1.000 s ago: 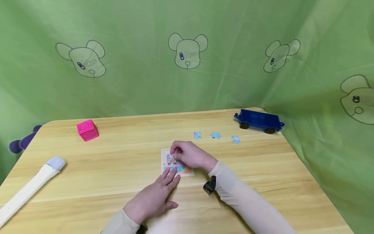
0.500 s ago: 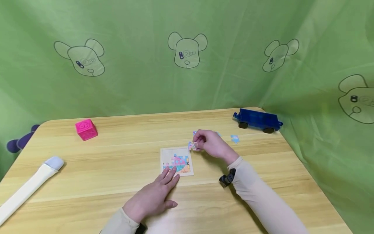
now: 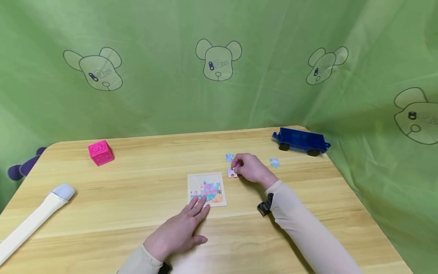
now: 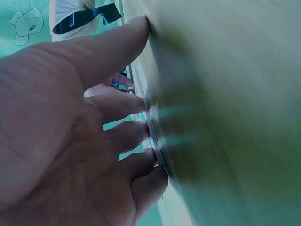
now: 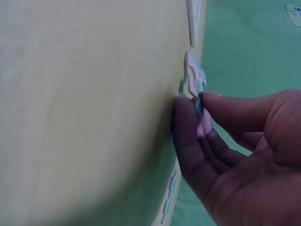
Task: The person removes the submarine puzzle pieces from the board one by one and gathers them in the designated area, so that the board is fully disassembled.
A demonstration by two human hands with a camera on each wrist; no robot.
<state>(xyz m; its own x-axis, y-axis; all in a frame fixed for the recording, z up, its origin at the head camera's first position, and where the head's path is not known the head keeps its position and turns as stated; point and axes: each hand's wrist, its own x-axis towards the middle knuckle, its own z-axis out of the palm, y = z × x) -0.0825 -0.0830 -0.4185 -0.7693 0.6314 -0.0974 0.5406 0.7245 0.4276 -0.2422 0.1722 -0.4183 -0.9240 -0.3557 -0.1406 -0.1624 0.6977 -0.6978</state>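
My right hand [image 3: 251, 167] pinches a pink and pale blue jigsaw puzzle piece [image 3: 232, 173] between thumb and fingertips, just right of the puzzle frame. In the right wrist view the puzzle piece [image 5: 194, 77] stands on edge from the fingertips, close over the table. The square wooden puzzle frame [image 3: 205, 176] holds joined pieces [image 3: 211, 189] in its lower and right parts; bare backing shows at upper left. My left hand [image 3: 178, 232] lies flat with straight fingers on the frame's lower edge. In the left wrist view its fingertips [image 4: 149, 181] press at the frame's thin edge.
Beyond the right hand lies a loose blue puzzle piece [image 3: 229, 157], and another loose piece [image 3: 275, 163] is to its right. A dark blue toy wagon [image 3: 301, 140] stands at the back right. A pink block [image 3: 101, 153] and a white-handled brush-like object [image 3: 41, 213] are on the left.
My right hand has moved from over the frame to the right, carrying the pinched puzzle piece out of it. The left hand has stayed on the frame.
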